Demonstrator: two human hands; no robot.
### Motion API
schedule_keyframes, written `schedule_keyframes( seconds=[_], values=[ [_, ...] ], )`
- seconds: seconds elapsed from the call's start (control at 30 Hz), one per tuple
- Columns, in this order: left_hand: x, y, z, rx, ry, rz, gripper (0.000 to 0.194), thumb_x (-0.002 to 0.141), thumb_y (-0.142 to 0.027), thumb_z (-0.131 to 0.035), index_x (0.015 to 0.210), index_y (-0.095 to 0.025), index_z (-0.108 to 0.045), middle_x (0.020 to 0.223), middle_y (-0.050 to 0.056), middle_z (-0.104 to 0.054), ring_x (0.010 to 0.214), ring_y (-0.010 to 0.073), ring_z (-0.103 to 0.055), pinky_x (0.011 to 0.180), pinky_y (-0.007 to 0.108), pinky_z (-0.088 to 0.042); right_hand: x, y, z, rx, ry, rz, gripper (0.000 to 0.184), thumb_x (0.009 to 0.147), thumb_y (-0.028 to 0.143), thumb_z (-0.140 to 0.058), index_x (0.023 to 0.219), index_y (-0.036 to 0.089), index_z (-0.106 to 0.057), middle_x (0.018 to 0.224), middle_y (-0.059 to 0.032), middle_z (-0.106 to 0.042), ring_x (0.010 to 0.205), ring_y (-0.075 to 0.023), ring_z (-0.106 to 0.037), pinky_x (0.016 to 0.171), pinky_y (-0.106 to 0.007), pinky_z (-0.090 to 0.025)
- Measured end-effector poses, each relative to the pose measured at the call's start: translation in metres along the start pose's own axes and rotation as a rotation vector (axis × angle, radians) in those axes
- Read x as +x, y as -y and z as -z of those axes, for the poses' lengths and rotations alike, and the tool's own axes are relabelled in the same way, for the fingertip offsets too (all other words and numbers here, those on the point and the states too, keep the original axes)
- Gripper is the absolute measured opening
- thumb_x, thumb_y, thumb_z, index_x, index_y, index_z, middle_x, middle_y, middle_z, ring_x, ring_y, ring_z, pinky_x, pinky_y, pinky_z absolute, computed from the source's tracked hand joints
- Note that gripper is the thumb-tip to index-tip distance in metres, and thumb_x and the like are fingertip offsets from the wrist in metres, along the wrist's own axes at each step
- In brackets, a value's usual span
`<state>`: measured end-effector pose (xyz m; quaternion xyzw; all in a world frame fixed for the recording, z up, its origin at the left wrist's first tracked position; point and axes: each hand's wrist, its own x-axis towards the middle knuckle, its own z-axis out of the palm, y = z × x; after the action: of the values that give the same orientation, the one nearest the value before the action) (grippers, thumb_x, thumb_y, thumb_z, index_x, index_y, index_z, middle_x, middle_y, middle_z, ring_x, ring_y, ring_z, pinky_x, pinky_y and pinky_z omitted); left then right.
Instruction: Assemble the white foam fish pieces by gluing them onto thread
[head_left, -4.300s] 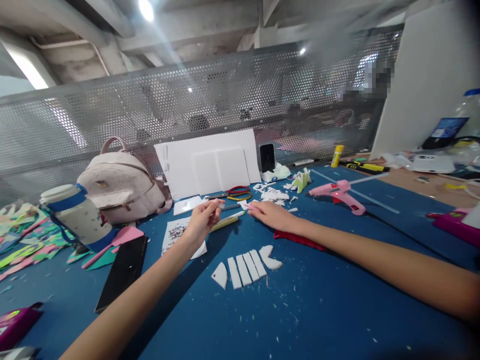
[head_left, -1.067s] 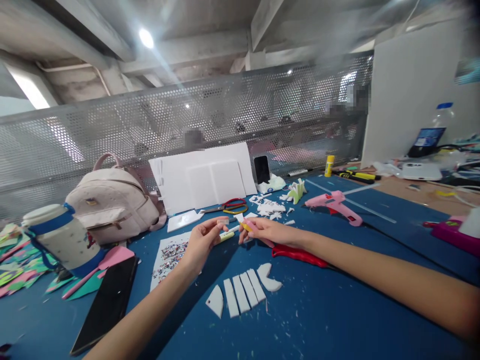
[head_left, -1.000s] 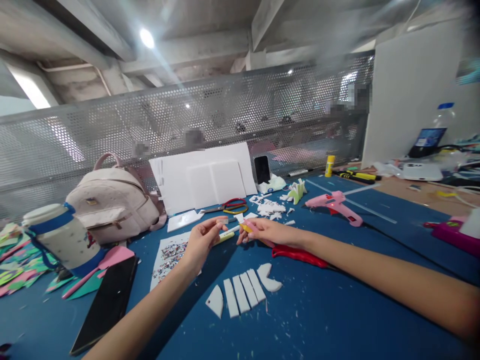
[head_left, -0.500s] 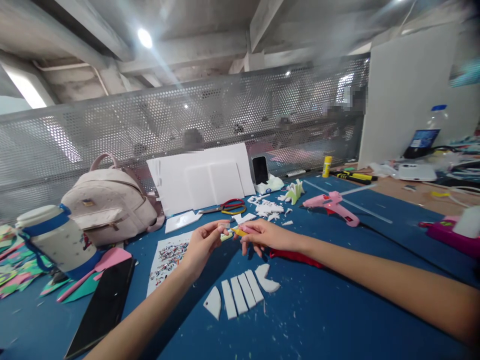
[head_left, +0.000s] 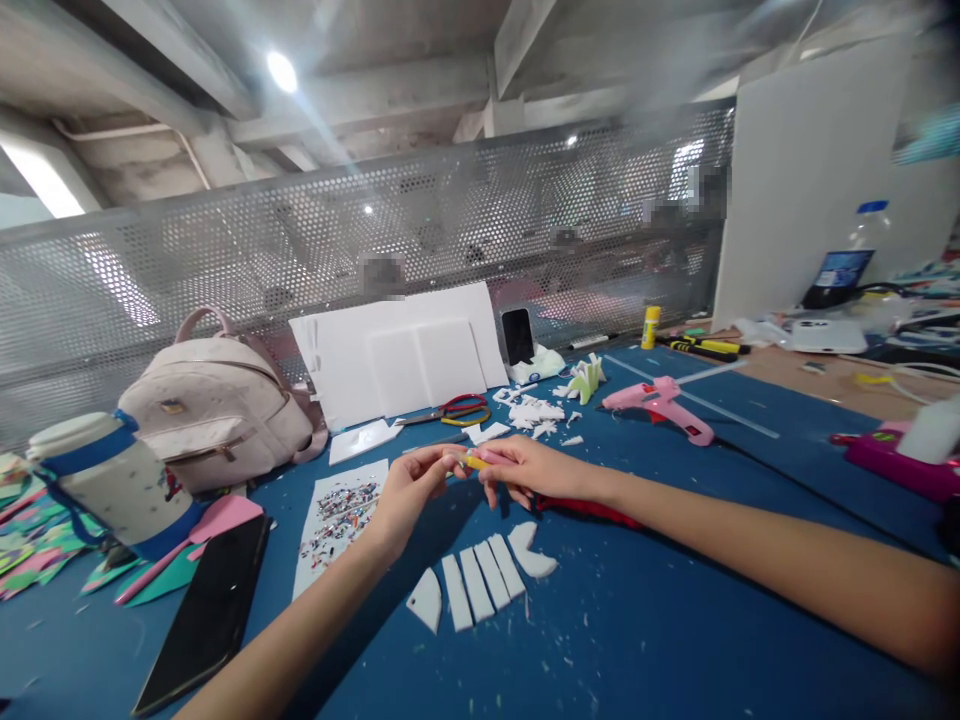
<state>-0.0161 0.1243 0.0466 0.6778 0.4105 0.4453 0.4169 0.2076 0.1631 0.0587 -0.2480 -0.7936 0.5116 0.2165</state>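
Observation:
Above the blue table, my right hand (head_left: 536, 468) is closed around a yellow pencil-like stick (head_left: 476, 462), its tip pointing toward my other hand. My left hand (head_left: 401, 495) pinches a small piece at its fingertips, mostly hidden now. The fingertips of both hands nearly meet around the stick's tip. Nearer to me lie cut white foam pieces in a row: a pointed head-like piece (head_left: 426, 602) with a small hole, several narrow strips (head_left: 478, 580), and a notched tail-like piece (head_left: 534, 552). Left of my hands, many tiny coloured gems (head_left: 345, 520) are scattered over a white sheet (head_left: 319, 497).
Scissors (head_left: 454, 410) and white scraps (head_left: 534, 412) lie beyond my hands. A pink glue gun (head_left: 667, 408) with its cord is to the right. A phone (head_left: 202, 620), a cup (head_left: 97, 485) and a backpack (head_left: 217, 410) stand or lie left. Something red (head_left: 585, 510) is under my right forearm.
My left and right hands have come closer together, and the yellow stick's tip now meets the left fingertips. The small pale piece in my left hand is more covered. The view has shifted slightly.

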Motion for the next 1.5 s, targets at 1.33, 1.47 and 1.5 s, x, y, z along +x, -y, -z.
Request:
schedule_keyframes(
  seconds=[1.33,1.47,1.5],
  values=[
    [0.005,-0.012,0.062,1.154,-0.077,-0.245,0.024,0.100,-0.036,-0.061,0.110,-0.014,-0.063,0.093,0.002,-0.065,0.076,0.0148,-0.065,0.072,0.033,-0.057,0.004,-0.010,0.021,-0.450,0.011,0.044,0.027,0.100,0.042,-0.059,0.102,0.016,-0.067,0.097,-0.0038,-0.070,0.086,-0.0169,-0.067,0.080,-0.038,-0.057],
    [0.006,-0.022,0.075,1.220,-0.232,-0.169,0.023,0.102,-0.035,-0.059,0.109,-0.014,-0.063,0.089,0.001,-0.065,0.071,0.0130,-0.063,0.068,0.030,-0.057,0.003,-0.016,0.025,-0.618,-0.045,0.088,0.024,0.100,0.037,-0.060,0.115,0.019,-0.066,0.120,-0.0078,-0.067,0.103,-0.0207,-0.066,0.091,-0.043,-0.056],
    [0.006,-0.024,0.074,1.228,-0.240,-0.157,0.023,0.102,-0.035,-0.059,0.109,-0.014,-0.063,0.088,0.001,-0.065,0.070,0.0129,-0.063,0.068,0.030,-0.057,0.003,-0.017,0.025,-0.655,-0.075,0.088,0.025,0.100,0.036,-0.059,0.117,0.020,-0.065,0.122,-0.0082,-0.066,0.105,-0.0210,-0.065,0.092,-0.044,-0.056]
  ],
)
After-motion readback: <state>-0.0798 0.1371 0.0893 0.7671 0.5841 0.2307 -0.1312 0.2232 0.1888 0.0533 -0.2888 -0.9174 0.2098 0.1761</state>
